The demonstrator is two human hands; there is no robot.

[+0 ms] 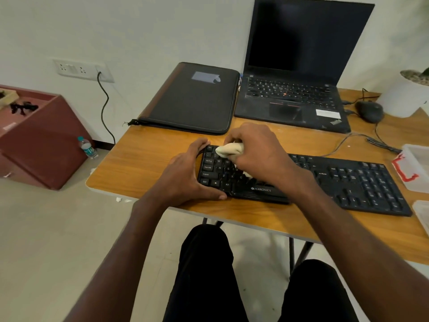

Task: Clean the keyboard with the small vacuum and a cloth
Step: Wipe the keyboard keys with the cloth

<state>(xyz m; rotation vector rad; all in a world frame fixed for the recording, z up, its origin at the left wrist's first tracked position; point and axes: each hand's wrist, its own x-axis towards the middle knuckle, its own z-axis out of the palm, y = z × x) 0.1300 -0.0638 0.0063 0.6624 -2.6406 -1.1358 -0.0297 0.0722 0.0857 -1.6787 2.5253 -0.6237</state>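
Step in hand: I read this as the cloth stage of the job; the wiping was under way at the left end of the keyboard (301, 180), and no small vacuum showed anywhere in my view.

Right hand: my right hand (257, 151) sat bunched over the cloth (229, 148), fingers curled round it, with the pale wad poking out toward the top-left keys.

Cloth against fingers: the cloth was tucked under the palm and fingers, its free end lay on the upper key rows near the corner, and a second pale scrap peeked out below the hand around the letter keys.

Left hand: my left hand (185, 173) clamped the keyboard's left edge, with fingers (199, 145) hooked over the far corner and the thumb pressed along the front edge, bracing it on the table (144, 159).

Where the keyboard lay: it was flat on the table, angled toward the right, just in front of the laptop (292, 98) and the folder case (192, 98).

Next move, my call: I judged that the cloth needed to sweep right along the rows toward the number pad, so the bracing hand had to keep the board from skating.

Risk, my guess: a snagged keycap if the wad dragged too hard.
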